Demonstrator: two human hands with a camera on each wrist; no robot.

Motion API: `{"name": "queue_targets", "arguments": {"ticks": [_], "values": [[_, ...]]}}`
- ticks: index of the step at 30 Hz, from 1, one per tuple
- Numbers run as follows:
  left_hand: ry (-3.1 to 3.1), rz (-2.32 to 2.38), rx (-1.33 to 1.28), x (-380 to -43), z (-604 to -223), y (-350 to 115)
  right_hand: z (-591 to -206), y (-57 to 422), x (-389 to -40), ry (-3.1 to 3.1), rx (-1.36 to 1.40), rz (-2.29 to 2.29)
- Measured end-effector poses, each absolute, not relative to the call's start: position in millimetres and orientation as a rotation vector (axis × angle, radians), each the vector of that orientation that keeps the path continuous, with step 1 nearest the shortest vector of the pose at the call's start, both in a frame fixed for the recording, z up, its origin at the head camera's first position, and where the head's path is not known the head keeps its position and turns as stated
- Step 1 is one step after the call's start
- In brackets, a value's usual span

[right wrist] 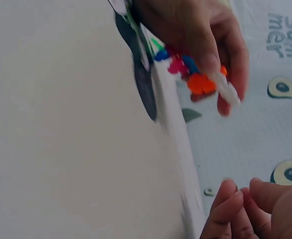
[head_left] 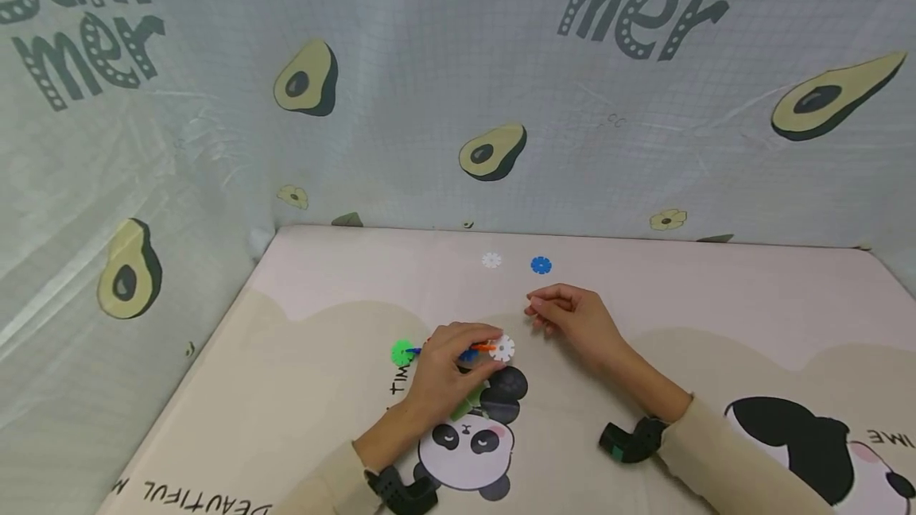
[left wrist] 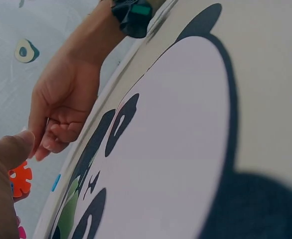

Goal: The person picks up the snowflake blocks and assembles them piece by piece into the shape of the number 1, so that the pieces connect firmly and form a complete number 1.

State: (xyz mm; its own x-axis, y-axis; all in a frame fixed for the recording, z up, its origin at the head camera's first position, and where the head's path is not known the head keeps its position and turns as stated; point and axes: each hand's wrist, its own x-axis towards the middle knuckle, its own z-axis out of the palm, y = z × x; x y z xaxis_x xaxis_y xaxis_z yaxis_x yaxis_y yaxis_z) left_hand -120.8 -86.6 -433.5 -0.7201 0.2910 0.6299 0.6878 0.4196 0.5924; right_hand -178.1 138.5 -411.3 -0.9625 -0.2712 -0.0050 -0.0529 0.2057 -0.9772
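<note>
My left hand (head_left: 452,365) grips a row of notched plastic discs joined edge to edge. A green disc (head_left: 402,353) sticks out at its left end and a white disc (head_left: 502,348) at its right end. Next to the white one is an orange disc (right wrist: 202,84); pink (right wrist: 177,65) and blue pieces show farther along, partly covered by the fingers. To the right, my right hand (head_left: 578,323) hovers over the table with its fingers loosely bent and the thumb near them. Nothing shows between those fingertips in the right wrist view.
Farther back on the table lie a loose white disc (head_left: 491,260) and a loose blue disc (head_left: 541,265). The tablecloth (head_left: 322,404) carries printed pandas and lettering. Behind the table's far edge hangs a sheet (head_left: 401,86) with avocado prints.
</note>
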Motion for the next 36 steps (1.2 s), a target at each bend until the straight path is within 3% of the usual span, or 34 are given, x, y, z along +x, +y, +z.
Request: {"name": "queue_targets", "arguments": {"ticks": [16, 36], "values": [[-2.166, -1.262, -0.901, -123, -437, -86, -413, 142, -226, 2.692, -0.091, -1.693], [-2.158, -1.238, -0.934, -124, -436, -86, -422, 134, -239, 2.928, -0.098, -1.503]]}}
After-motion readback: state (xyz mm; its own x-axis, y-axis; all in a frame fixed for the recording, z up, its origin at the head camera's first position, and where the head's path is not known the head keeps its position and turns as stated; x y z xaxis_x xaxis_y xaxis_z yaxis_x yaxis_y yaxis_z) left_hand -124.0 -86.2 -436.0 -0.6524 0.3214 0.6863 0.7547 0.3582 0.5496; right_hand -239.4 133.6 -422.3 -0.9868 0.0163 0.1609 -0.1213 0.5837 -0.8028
